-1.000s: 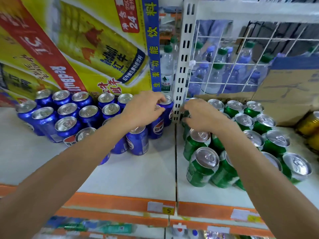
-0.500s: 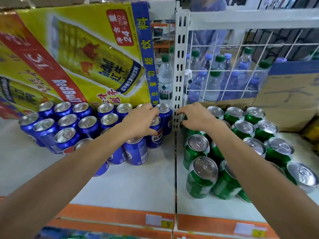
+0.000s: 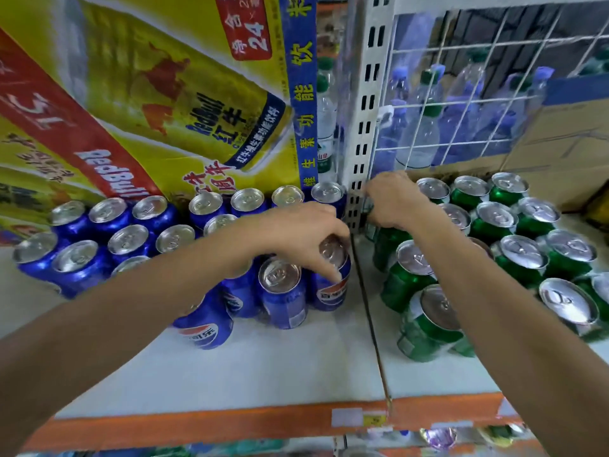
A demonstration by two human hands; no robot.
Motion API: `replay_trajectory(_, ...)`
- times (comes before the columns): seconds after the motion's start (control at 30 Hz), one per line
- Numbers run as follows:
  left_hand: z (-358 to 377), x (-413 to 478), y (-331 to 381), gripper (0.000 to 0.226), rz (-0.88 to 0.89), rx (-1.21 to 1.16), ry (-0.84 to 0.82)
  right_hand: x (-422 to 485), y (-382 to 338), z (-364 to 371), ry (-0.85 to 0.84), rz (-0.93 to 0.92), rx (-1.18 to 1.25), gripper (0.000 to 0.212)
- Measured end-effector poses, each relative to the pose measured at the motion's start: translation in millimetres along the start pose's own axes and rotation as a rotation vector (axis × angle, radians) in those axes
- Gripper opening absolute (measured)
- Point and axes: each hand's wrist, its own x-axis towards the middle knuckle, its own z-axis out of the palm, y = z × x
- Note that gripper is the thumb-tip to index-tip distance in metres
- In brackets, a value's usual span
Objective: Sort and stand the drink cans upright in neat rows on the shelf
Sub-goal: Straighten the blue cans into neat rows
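Now left hand (image 3: 296,235) has moved forward, fingers (image 3: 326,263) pinching next blue can (image 3: 331,293); right hand (image 3: 395,201) stays at rear green can (image 3: 369,209), grip unclear; row alignment continues.

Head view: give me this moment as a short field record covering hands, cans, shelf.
left hand: grips top of a blue can, at the right edge of the blue cans
right hand: curled at a green can beside the post; grip hidden
green cans: upright, loosely rowed
shelf: white, orange front edge
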Motion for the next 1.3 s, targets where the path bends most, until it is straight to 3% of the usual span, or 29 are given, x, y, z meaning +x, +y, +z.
replay_trajectory(0.23,-9,7,-41,0.055,-0.091,-0.018,0.237,-3,-9,3,0.026,0.064,-0.074,0.035)
replay_trajectory(0.5,-5,29,-58,0.051,-0.204,0.117,0.234,-3,-31,8,0.025,0.204,-0.027,0.054)
replay_trajectory(0.6,-4,31,-46,0.059,-0.269,0.243,0.252,-2,-33,8,0.029,0.232,0.013,0.050)
replay_trajectory(0.8,9,41,-35,0.065,-0.437,0.219,0.363,-19,-35,4,0.050,0.219,0.039,0.047)
replay_trajectory(0.97,13,59,-21,0.073,-0.619,0.228,0.346,-25,-25,0,0.061,0.129,-0.002,0.045)
replay_trajectory(1.13,4,60,-28,0.073,-0.560,0.088,0.206,-29,-9,6,0.043,0.020,-0.096,0.051)
replay_trajectory(1.3,-5,52,-29,0.056,-0.453,0.006,0.166,-30,-3,1,0.050,-0.031,-0.060,0.048)
